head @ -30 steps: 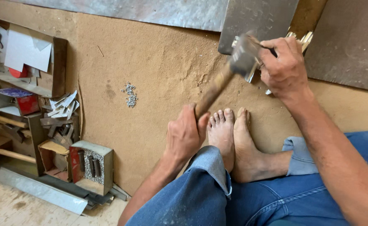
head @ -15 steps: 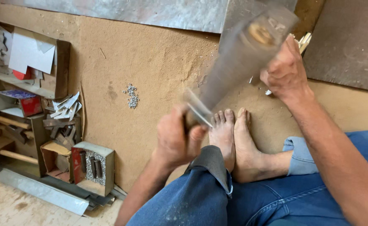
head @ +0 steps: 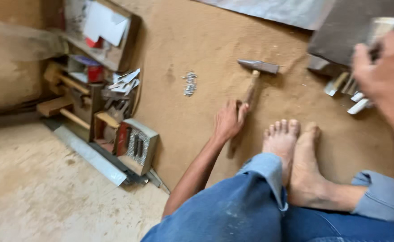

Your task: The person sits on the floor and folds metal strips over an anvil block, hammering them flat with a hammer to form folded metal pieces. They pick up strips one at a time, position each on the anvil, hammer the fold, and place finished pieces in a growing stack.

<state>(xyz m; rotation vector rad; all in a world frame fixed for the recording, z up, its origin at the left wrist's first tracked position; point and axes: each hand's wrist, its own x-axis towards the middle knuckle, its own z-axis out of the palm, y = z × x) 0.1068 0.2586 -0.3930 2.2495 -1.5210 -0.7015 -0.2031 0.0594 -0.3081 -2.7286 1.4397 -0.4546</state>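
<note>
Single head-worn view, looking steeply down from the seated person's eye level onto the floor [head: 49, 197] and a brown board [head: 197, 49] ahead. Close range: legs fill the lower edge, the right hand [head: 385, 76] blurs at upper right, near the lens.

hammers: one [head: 254, 80];
bare feet: two [head: 281, 142], side by side;
hands: two [head: 229, 120];
piles of small metal bits: one [head: 189, 83]

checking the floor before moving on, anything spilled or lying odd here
A small heap of nails lies loose on the board, apart from the boxes. The hammer lies flat under the left hand. Metal strips sit scattered by the right hand.
</note>
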